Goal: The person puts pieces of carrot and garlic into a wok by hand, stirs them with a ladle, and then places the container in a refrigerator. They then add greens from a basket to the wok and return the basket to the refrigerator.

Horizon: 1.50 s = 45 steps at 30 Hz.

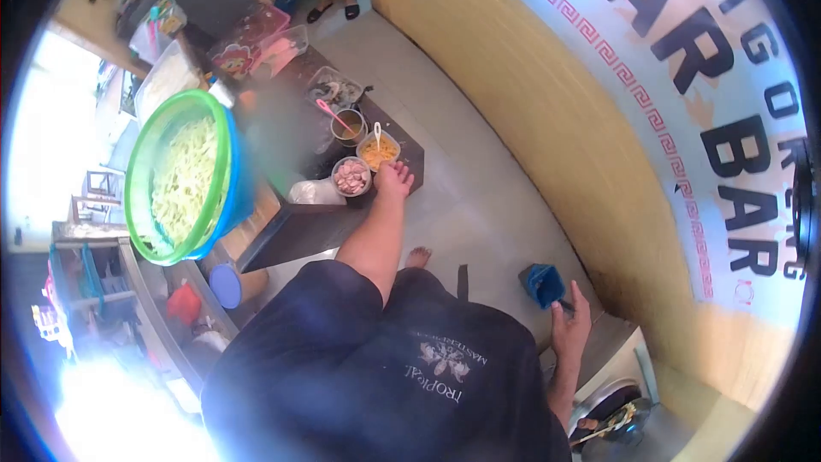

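My left hand point(394, 178) reaches over the dark table's corner, its slightly curled fingers apart. It is beside a tub of yellow-orange food point(379, 151) with a white spoon and a round tub of pinkish pieces point(351, 177). Whether it touches a rim is unclear. Behind these stands a container of brownish contents point(348, 127) with a pink spoon. My right hand point(571, 329) is raised at the right, thumb and fingers spread, nothing visibly held. Near its fingertips in the view is a blue-lined bin point(544, 284) on the floor; a small dark shape between them is unclear.
A green basket point(137, 192) of pale shreds sits in a blue basin at left. A wok point(620, 423) is at lower right. A lidded bucket point(226, 286) stands lower left. Another person's legs and sandals point(320, 11) show at the top. A bannered wall point(513, 77) runs along the right.
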Tool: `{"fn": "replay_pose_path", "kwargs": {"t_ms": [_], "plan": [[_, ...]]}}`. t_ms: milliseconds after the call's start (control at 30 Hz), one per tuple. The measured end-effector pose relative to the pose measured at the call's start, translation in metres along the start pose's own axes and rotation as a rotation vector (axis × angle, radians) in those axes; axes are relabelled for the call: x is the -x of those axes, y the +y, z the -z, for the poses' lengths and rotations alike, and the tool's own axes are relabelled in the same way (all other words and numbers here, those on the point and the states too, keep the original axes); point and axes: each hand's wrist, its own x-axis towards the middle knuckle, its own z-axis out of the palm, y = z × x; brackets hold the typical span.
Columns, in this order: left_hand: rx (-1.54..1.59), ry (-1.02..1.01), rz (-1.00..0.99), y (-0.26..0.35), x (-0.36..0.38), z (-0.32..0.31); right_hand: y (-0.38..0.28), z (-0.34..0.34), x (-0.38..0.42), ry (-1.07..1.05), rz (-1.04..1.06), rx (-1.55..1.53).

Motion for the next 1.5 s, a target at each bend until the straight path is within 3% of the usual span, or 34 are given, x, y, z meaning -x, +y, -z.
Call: {"fn": "replay_pose_path", "kwargs": {"t_ms": [200,267,333,467,500,567,700,867,967,1100,1200,1300,1400,1500], "plan": [[-0.392,-0.059,-0.017,-0.035,0.058,0.001,0.002,-0.021,-0.035,0.051,-0.105,-0.199],[-0.769,-0.231,-0.044,-0.063,0.097,0.002,-0.016,-0.027,-0.056,0.000,-0.084,-0.229],[-0.923,-0.375,-0.026,-0.092,0.145,-0.004,-0.020,-0.043,-0.077,-0.032,-0.089,-0.290],[-1.167,-0.716,-0.020,-0.149,0.233,-0.015,0.015,-0.041,-0.077,0.145,-0.105,-0.318],[-1.216,-0.737,0.001,-0.166,0.240,-0.015,0.033,-0.034,-0.066,0.180,-0.088,-0.269],[-1.430,-0.962,-0.125,-0.194,0.253,-0.013,0.050,0.002,-0.034,0.262,-0.172,-0.291],[-1.529,-1.162,-0.182,-0.245,0.326,-0.015,0.086,0.059,0.029,0.447,-0.269,-0.361],[-1.659,-1.439,-0.373,-0.321,0.383,0.007,0.137,0.084,0.107,0.502,-0.490,-0.429],[-1.715,-1.526,-0.368,-0.365,0.408,0.021,0.174,0.084,0.150,0.581,-0.651,-0.549],[-1.750,-1.649,-0.313,-0.414,0.448,0.040,0.212,0.092,0.214,0.733,-0.858,-0.831],[-1.755,-1.748,-0.326,-0.450,0.470,0.059,0.218,0.116,0.260,0.850,-0.870,-1.087],[-1.645,-1.803,-0.151,-0.490,0.474,0.079,0.233,0.132,0.303,0.927,-0.886,-1.096],[-1.749,-1.798,-0.033,-0.516,0.486,0.088,0.238,0.156,0.345,1.055,-0.868,-1.266],[-1.801,-1.720,0.080,-0.528,0.502,0.091,0.248,0.186,0.396,1.249,-0.926,-1.183]]}}
